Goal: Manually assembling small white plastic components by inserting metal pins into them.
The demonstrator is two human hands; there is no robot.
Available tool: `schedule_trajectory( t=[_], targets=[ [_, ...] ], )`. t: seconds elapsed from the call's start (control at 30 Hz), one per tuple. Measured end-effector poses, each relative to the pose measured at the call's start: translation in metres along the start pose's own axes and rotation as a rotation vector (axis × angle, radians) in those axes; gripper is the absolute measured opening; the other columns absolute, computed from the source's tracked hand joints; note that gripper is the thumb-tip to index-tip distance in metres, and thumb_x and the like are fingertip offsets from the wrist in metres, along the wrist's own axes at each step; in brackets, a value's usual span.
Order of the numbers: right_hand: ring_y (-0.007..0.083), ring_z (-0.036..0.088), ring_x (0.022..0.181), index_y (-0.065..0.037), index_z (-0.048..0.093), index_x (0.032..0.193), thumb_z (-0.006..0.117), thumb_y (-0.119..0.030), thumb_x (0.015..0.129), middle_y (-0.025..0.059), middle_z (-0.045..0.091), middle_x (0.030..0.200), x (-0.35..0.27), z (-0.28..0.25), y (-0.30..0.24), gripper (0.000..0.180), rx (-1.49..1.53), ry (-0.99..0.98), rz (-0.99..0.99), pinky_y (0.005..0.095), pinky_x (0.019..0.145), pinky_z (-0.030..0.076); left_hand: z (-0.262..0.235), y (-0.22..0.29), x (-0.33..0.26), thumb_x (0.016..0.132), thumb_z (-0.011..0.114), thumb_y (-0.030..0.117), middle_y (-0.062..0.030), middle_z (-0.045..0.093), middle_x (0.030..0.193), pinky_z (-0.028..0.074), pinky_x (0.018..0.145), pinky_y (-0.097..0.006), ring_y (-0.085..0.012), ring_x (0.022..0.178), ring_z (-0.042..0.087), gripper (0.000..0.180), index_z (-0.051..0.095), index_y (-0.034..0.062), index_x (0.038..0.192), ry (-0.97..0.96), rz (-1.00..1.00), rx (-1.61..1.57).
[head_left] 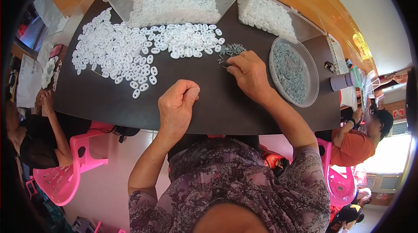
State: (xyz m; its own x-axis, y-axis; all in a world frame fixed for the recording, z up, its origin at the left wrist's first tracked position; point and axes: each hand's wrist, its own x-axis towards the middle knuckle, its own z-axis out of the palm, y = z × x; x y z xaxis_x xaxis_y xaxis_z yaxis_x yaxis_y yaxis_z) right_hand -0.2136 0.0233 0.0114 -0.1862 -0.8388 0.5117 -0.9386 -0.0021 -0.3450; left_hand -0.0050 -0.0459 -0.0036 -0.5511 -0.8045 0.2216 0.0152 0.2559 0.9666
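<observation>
My left hand [177, 104] is closed over the table's near half, thumb pressed to the curled fingers. What it holds, if anything, is hidden. My right hand [249, 74] pinches a small grey screw [225, 67] between thumb and fingertips, just below a little heap of loose screws [232, 50]. Left of that heap lies a pile of small white oval plastic pieces with two holes [187, 40]. A larger pile of the same white pieces [111, 46] spreads across the table's left side. Right of my right hand, a round clear tub [314, 86] holds many greenish-grey screws.
Two clear plastic bins of white pieces, a large bin [117, 4] and a smaller bin [305, 20], stand along the back of the dark table [104, 102]. A purple-and-white roll [342, 81] sits at the right edge. Other people sit on pink chairs at both sides.
</observation>
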Motion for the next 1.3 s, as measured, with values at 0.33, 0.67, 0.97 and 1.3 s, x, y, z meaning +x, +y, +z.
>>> schedule_trajectory(
  t=[0.33,0.67,0.97,1.3],
  targets=[
    [0.0295,0.053,0.068,-0.003,0.056,0.075,0.066,-0.001,0.07,0.0101,0.053,0.07,0.002,0.013,-0.004,0.011,-0.021,-0.016,-0.129,0.0383,0.061,0.043,-0.001,-0.001,-0.002,0.088,0.059,0.009,-0.0013,0.057,0.068,0.043,0.056,-0.021,-0.0061,0.061,0.051,0.009,0.059,-0.0001,0.086,0.017,-0.058,-0.105],
    [0.0105,0.054,0.068,-0.003,0.059,0.085,0.064,-0.001,0.078,0.0039,0.056,0.077,-0.009,-0.014,-0.064,0.009,0.648,-0.185,0.331,0.0254,0.06,0.044,0.004,0.01,-0.01,0.089,0.058,0.007,-0.0065,0.063,0.077,0.044,0.055,-0.019,-0.0069,0.063,0.055,0.012,0.06,-0.002,0.097,-0.02,-0.343,-0.612],
    [0.0042,0.052,0.071,-0.002,0.062,0.087,0.067,-0.002,0.077,-0.002,0.059,0.079,-0.013,-0.023,-0.078,0.011,0.796,-0.292,0.385,0.0208,0.064,0.042,0.006,0.016,-0.021,0.089,0.058,0.007,-0.0056,0.063,0.08,0.044,0.057,-0.018,-0.0062,0.066,0.056,0.013,0.059,-0.0015,0.098,-0.035,-0.331,-0.656],
    [0.0054,0.053,0.068,-0.001,0.059,0.088,0.064,0.0,0.079,0.0016,0.059,0.076,-0.015,-0.02,-0.079,0.01,0.782,-0.281,0.331,0.0216,0.06,0.044,0.005,0.015,-0.026,0.089,0.058,0.009,-0.0029,0.063,0.079,0.043,0.057,-0.016,-0.0041,0.066,0.055,0.013,0.06,0.0003,0.099,-0.05,-0.315,-0.594]
  ],
)
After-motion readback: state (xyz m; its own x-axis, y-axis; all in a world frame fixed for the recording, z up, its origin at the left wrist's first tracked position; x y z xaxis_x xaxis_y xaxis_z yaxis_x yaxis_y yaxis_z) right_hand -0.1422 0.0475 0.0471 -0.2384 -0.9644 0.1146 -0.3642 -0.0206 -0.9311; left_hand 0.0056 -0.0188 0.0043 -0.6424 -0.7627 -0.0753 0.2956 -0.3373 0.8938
